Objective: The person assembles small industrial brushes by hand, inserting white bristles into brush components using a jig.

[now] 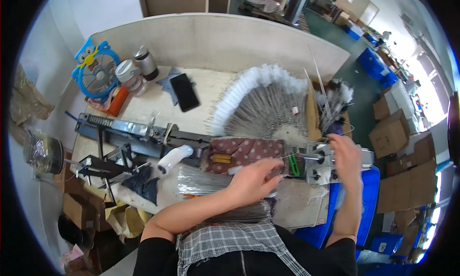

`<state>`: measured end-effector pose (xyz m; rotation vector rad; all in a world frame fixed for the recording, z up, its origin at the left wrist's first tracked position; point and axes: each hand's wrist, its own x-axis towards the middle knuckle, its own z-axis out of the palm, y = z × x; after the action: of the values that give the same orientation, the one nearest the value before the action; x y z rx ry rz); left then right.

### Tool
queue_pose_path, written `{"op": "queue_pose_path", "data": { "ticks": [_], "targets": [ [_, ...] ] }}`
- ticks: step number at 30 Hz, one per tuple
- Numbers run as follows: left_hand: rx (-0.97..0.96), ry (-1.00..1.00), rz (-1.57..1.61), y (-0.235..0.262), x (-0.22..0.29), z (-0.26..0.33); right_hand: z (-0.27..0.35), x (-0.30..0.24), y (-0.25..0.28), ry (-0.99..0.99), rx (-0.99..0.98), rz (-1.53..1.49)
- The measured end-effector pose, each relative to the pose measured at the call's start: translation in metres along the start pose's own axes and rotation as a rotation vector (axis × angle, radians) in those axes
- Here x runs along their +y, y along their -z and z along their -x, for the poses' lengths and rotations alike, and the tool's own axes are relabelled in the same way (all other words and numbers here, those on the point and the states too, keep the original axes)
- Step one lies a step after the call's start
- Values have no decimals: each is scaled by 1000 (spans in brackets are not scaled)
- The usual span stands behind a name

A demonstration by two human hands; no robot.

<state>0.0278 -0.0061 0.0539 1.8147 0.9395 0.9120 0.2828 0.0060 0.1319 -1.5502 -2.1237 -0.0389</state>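
Observation:
My left hand (256, 179) is over the front of the polka-dot cloth (247, 151), fingers bent together around what looks like a thin wire piece. A white end (235, 170) sticks out to its left, and a fine line runs right toward a small metal machine (318, 163). My right hand (347, 156) is at the machine's right side, fingers curved and apart; no held thing shows in it. A green clip-like part (293, 165) sits at the machine's left end. Yellow pieces (221, 158) lie on the cloth.
Many thin wires with white ends (261, 98) fan out behind the cloth. Clear-wrapped wire bundles (203, 181) lie in front. A long metal fixture (120, 129), white roll (175, 158), phone (184, 92), blue fan (97, 72) and bottles stand left. Blue bins (366, 204) are at right.

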Motion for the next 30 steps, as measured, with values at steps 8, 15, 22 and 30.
{"op": "queue_pose_path", "data": {
  "ticks": [8,15,22,30],
  "targets": [
    [-39,-318,-670,-36,-42,-71,-20,-9,-57,-184,-124,-396],
    [-17,-286,-957,-11,-59,-81,-18,6,-77,-102,-371,-393],
    [228,21,-145,18,-50,55,-61,-46,-103,378,-276,-579],
    [676,1031,1515,57,-101,90,-74,-127,-175,389,-202,-505]
  ]
}}
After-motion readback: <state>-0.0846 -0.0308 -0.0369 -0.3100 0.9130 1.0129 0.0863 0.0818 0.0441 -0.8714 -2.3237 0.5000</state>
